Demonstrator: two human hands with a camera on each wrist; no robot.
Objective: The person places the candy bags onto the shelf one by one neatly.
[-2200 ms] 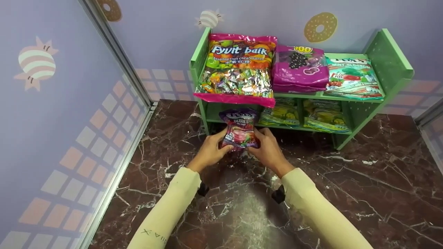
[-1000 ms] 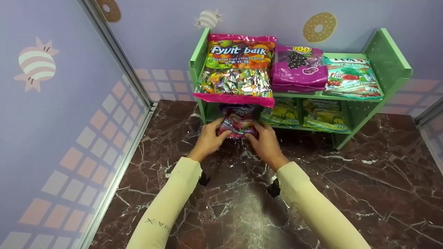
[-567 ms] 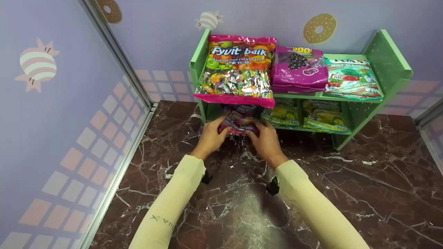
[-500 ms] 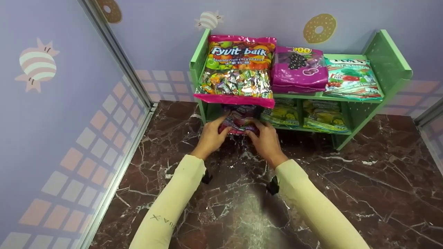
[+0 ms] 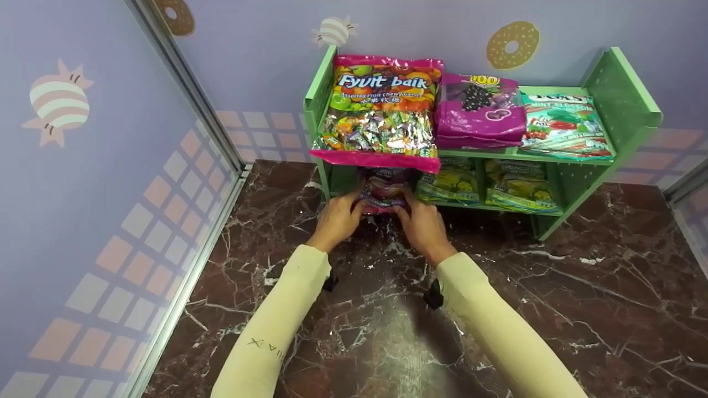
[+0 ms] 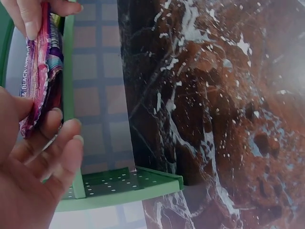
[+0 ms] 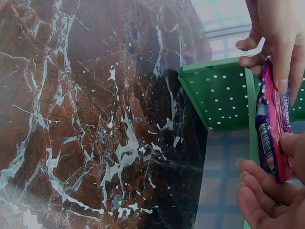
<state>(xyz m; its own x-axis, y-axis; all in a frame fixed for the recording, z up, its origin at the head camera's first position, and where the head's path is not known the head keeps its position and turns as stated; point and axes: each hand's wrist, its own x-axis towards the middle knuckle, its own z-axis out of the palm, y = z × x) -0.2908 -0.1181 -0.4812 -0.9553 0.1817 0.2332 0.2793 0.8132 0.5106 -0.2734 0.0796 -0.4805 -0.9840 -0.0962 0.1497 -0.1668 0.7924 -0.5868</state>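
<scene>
A purple and red bag of berry candy (image 5: 383,190) lies partly inside the lower left compartment of the green shelf (image 5: 630,94), its front edge sticking out toward me. My left hand (image 5: 336,222) pinches its left front corner, thumb on top and fingers beneath. At the opposite corner, my right hand (image 5: 426,225) grips it the same way. Both wrist views show the bag's crimped pink edge (image 7: 276,129) between thumbs and fingers, level with the shelf board. The back of the bag is hidden under the overhanging bag above.
A large fruit chewy candy bag (image 5: 381,110) overhangs the top shelf's front edge. Beside it sit a purple blackcurrant bag (image 5: 480,113) and a mint candy bag (image 5: 565,124). Yellow candy bags (image 5: 520,185) fill the lower compartments. A patterned wall panel (image 5: 83,193) stands at the left.
Both hands have moved forward with the berry candy bag, tipping it from facing me to lying flatter and sliding it into the lower left compartment. The other bags stay put.
</scene>
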